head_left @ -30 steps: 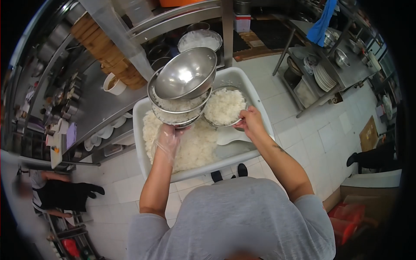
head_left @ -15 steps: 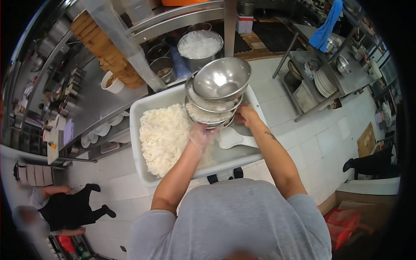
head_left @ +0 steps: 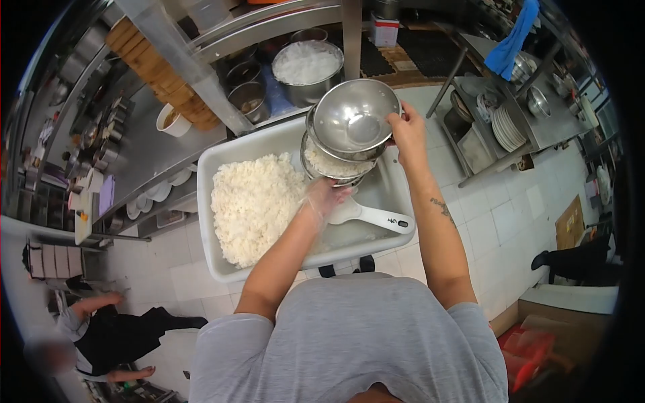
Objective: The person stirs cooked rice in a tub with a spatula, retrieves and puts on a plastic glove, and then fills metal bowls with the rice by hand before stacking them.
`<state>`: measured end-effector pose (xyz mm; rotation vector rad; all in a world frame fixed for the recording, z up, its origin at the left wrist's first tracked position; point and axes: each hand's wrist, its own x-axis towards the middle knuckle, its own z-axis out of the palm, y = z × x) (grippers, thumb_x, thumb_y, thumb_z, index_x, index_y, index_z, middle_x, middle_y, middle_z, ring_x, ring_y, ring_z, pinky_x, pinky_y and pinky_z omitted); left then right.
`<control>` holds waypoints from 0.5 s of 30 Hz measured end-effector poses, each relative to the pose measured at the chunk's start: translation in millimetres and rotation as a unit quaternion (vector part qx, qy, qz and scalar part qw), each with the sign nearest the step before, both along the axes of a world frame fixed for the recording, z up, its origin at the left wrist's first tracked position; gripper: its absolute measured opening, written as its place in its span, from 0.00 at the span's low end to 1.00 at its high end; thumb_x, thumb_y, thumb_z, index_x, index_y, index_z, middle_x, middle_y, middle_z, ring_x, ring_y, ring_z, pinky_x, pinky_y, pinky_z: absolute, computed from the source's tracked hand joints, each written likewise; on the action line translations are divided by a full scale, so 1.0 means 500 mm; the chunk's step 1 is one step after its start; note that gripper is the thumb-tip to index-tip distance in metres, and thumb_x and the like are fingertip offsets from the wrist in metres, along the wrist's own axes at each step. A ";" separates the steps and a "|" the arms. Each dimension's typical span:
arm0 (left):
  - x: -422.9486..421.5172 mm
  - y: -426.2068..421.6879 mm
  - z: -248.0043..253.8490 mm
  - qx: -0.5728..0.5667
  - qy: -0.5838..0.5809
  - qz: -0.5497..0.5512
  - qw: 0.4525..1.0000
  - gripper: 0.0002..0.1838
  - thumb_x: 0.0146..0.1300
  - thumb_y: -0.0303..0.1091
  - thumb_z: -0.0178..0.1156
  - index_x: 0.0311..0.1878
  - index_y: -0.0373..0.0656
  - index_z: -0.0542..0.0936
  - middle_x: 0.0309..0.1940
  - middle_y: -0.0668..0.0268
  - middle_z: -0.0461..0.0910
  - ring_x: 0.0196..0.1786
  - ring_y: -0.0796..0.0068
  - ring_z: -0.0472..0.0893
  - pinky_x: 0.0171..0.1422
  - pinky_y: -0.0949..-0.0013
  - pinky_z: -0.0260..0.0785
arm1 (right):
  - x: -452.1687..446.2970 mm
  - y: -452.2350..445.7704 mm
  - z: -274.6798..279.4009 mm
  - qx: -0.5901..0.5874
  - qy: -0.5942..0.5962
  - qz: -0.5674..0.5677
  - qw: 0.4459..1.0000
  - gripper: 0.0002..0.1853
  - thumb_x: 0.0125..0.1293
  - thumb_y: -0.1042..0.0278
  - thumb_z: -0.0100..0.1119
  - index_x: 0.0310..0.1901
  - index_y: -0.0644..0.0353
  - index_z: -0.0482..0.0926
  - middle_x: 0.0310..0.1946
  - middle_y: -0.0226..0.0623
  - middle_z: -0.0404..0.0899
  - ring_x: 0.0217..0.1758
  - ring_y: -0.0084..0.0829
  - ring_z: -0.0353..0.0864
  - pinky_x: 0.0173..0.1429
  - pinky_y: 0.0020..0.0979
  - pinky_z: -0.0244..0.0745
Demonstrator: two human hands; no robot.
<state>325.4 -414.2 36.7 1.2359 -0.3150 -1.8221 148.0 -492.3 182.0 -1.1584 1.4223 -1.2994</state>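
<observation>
A wide white tub (head_left: 207,232) holds a big heap of cooked white rice (head_left: 255,201). Over its right half is a stack of steel bowls, with rice (head_left: 332,161) showing between the lower ones. My left hand (head_left: 326,199), in a clear plastic glove, grips the near edge of the lower bowls. At the top of the stack, an empty steel bowl (head_left: 359,117) has its right rim pinched by my bare right hand (head_left: 408,134). A white rice paddle (head_left: 366,215) lies beneath my left hand, its handle reaching the tub's right rim.
Behind the tub stands a steel pot of white contents (head_left: 308,64). Bamboo steamers (head_left: 161,74) are stacked on the left counter. A shelf with plates (head_left: 507,129) is at the right. A person in a black apron (head_left: 127,336) is at lower left.
My right hand has risen from the stack's lower side to the top bowl's rim. The bowls have shifted slightly right, and the paddle's handle is uncovered. The person at lower left has moved.
</observation>
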 end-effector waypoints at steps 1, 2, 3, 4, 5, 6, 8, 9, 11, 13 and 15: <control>0.008 0.013 0.016 0.019 -0.047 -0.004 0.999 0.14 0.69 0.39 0.48 0.48 0.38 0.74 0.45 0.57 0.79 0.40 0.65 0.83 0.30 0.69 0.71 | 0.000 0.001 0.007 0.000 -0.037 0.008 0.999 0.17 0.56 0.72 0.53 0.48 0.68 0.77 0.32 0.34 0.74 0.27 0.25 0.76 0.24 0.28 0.77; 0.016 0.029 0.039 0.037 -0.094 -0.008 0.995 0.13 0.69 0.38 0.49 0.46 0.38 0.74 0.45 0.57 0.79 0.40 0.66 0.82 0.30 0.68 0.71 | 0.002 0.003 0.014 0.000 -0.076 0.015 0.997 0.17 0.55 0.74 0.52 0.48 0.68 0.76 0.32 0.35 0.74 0.27 0.26 0.77 0.24 0.28 0.79; 0.020 0.040 0.053 0.057 -0.140 -0.011 0.988 0.11 0.69 0.37 0.49 0.45 0.38 0.74 0.45 0.57 0.79 0.40 0.66 0.82 0.30 0.68 0.71 | 0.004 0.004 0.019 0.002 -0.113 0.024 0.993 0.17 0.55 0.76 0.51 0.47 0.69 0.76 0.32 0.36 0.74 0.27 0.27 0.78 0.24 0.29 0.80; 0.022 0.048 0.055 0.052 -0.152 0.009 0.987 0.12 0.69 0.36 0.49 0.45 0.38 0.74 0.45 0.57 0.79 0.40 0.67 0.82 0.31 0.68 0.71 | 0.005 0.005 0.022 0.005 -0.127 0.039 0.991 0.17 0.55 0.76 0.51 0.47 0.69 0.76 0.33 0.36 0.75 0.28 0.27 0.79 0.25 0.30 0.82; 0.025 0.056 0.055 0.046 -0.166 0.028 0.985 0.12 0.69 0.35 0.49 0.46 0.37 0.74 0.46 0.56 0.79 0.40 0.67 0.82 0.31 0.69 0.71 | 0.005 0.004 0.025 0.008 -0.143 0.055 0.988 0.17 0.55 0.77 0.50 0.48 0.69 0.76 0.33 0.37 0.76 0.29 0.28 0.80 0.26 0.31 0.83; 0.028 0.062 0.055 0.039 -0.179 0.048 0.982 0.12 0.69 0.35 0.49 0.47 0.37 0.74 0.46 0.55 0.79 0.40 0.67 0.82 0.31 0.69 0.71 | 0.007 0.004 0.029 0.009 -0.158 0.070 0.985 0.17 0.55 0.77 0.50 0.48 0.69 0.75 0.34 0.38 0.76 0.31 0.29 0.81 0.27 0.31 0.84; 0.035 0.054 0.041 -0.003 -0.147 0.029 0.989 0.13 0.69 0.35 0.49 0.48 0.36 0.74 0.46 0.54 0.79 0.40 0.68 0.82 0.32 0.69 0.72 | 0.020 0.017 0.040 0.003 -0.166 0.081 0.983 0.17 0.55 0.78 0.49 0.47 0.72 0.74 0.35 0.43 0.77 0.30 0.33 0.82 0.27 0.32 0.85; 0.037 0.045 0.036 -0.026 -0.131 0.016 0.991 0.13 0.69 0.35 0.49 0.49 0.36 0.74 0.47 0.54 0.79 0.41 0.68 0.82 0.33 0.70 0.72 | 0.024 0.021 0.045 -0.003 -0.171 0.083 0.982 0.17 0.55 0.78 0.48 0.47 0.73 0.74 0.35 0.45 0.77 0.30 0.35 0.82 0.27 0.33 0.85; 0.026 0.049 0.051 -0.033 -0.126 0.039 0.991 0.15 0.69 0.35 0.50 0.52 0.35 0.74 0.47 0.53 0.79 0.42 0.68 0.82 0.32 0.72 0.73 | 0.025 0.026 0.045 -0.005 -0.186 0.088 0.979 0.17 0.55 0.78 0.49 0.47 0.73 0.73 0.35 0.45 0.76 0.32 0.35 0.82 0.28 0.33 0.86; 0.012 0.048 0.041 -0.046 -0.076 0.055 0.995 0.16 0.70 0.35 0.49 0.54 0.35 0.73 0.48 0.54 0.79 0.44 0.67 0.82 0.32 0.73 0.73 | 0.026 0.037 0.041 -0.002 -0.199 0.089 0.976 0.17 0.55 0.78 0.49 0.48 0.72 0.73 0.36 0.43 0.76 0.33 0.33 0.82 0.29 0.34 0.85; -0.001 0.030 0.006 -0.069 0.015 0.066 0.995 0.16 0.70 0.34 0.47 0.56 0.36 0.72 0.49 0.55 0.79 0.47 0.67 0.82 0.33 0.74 0.75 | 0.029 0.049 0.039 0.001 -0.213 0.087 0.973 0.19 0.55 0.78 0.50 0.50 0.69 0.73 0.37 0.39 0.77 0.34 0.30 0.81 0.31 0.33 0.83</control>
